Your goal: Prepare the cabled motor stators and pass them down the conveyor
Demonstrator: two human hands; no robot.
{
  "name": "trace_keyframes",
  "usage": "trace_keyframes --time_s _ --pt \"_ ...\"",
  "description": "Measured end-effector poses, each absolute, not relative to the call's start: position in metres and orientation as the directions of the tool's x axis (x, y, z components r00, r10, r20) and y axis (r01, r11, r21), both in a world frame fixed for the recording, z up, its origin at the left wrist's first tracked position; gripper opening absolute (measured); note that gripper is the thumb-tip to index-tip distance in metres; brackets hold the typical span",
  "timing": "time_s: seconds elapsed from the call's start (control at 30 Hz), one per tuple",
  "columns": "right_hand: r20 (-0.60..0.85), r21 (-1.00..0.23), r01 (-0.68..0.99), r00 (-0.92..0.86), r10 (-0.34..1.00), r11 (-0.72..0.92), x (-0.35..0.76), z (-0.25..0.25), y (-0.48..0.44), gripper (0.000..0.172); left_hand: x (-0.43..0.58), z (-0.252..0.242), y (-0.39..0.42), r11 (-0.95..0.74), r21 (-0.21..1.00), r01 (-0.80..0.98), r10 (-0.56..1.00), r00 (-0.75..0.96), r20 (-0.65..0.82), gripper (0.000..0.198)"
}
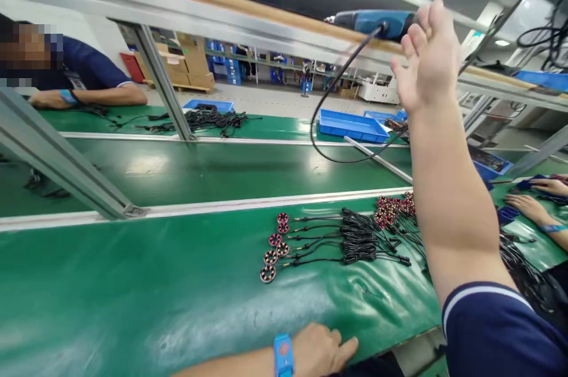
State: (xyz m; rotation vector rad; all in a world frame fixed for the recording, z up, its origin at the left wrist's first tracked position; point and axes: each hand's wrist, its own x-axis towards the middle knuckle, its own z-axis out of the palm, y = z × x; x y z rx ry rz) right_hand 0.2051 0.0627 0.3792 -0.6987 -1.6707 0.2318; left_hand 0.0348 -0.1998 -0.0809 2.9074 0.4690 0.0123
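Observation:
My right hand (426, 57) is raised to the shelf at the upper right, fingers apart, beside the rear end of a blue power driver (373, 21). That end is partly hidden by the fingers. My left hand (320, 350) rests palm down on the green mat (177, 294) at the near edge, holding nothing visible, with a blue band (283, 355) on the wrist. Beyond it, several small rings with dark and light pads (268, 273) lie wired to bundled black cables (359, 238).
More rings (390, 210) are heaped by my right forearm. A metal post (71, 158) and shelf rail (248, 22) cross the view. Blue trays (352, 126) stand beyond. A co-worker's arm (102, 94) is at the left; another person's hands (528, 208) are at the right.

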Motion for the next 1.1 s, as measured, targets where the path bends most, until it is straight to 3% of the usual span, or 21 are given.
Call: trace_keyframes --time_s 0.07,0.13,0.2,0.3,0.37,0.47,0.63,0.83,0.97,1.1 --pt "0.79 -0.609 0.251 0.107 0.603 0.753 0.2 0.318 0.027 0.054 0.025 -0.05 -0.198 -0.928 0.234 0.291 0.288 0.956 -0.048 0.031" --pt "0.776 -0.61 0.255 -0.001 0.631 0.75 0.194 0.244 -0.024 0.034 0.006 -0.018 -0.186 -0.926 0.256 0.276 0.29 0.957 0.017 0.024" --pt "0.609 -0.693 0.334 -0.202 0.767 0.639 0.192 0.173 -0.073 0.021 -0.022 0.007 -0.167 -0.872 0.293 0.392 0.437 0.893 0.105 0.02" --pt "0.323 -0.815 0.37 -0.35 0.88 0.446 0.194 0.092 -0.119 0.016 -0.071 0.021 -0.138 -0.703 0.373 0.606 0.709 0.639 0.3 0.022" --pt "0.199 -0.851 0.39 -0.378 0.904 0.351 0.19 0.06 -0.129 0.018 -0.098 0.017 -0.125 -0.624 0.384 0.681 0.782 0.54 0.312 0.028" --pt "0.121 -0.831 0.424 -0.495 0.86 0.361 0.172 0.038 -0.126 0.017 -0.121 0.005 -0.117 -0.576 0.384 0.721 0.816 0.537 0.215 0.029" --pt "0.171 -0.717 0.438 -0.644 0.746 0.542 0.137 0.023 -0.11 0.021 -0.122 -0.007 -0.12 -0.523 0.404 0.75 0.834 0.549 0.061 0.019" --pt "0.149 -0.653 0.491 -0.663 0.733 0.577 0.124 -0.005 -0.102 0.03 -0.121 -0.008 -0.129 -0.587 0.376 0.717 0.794 0.601 0.094 0.018" --pt "0.091 -0.749 0.442 -0.669 0.738 0.494 0.13 -0.006 -0.106 0.034 -0.121 -0.005 -0.135 -0.628 0.427 0.65 0.767 0.609 0.202 0.013" --pt "-0.046 -0.903 0.341 -0.682 0.73 0.262 0.139 0.006 -0.108 0.038 -0.119 -0.001 -0.139 -0.604 0.514 0.609 0.782 0.578 0.233 0.015"
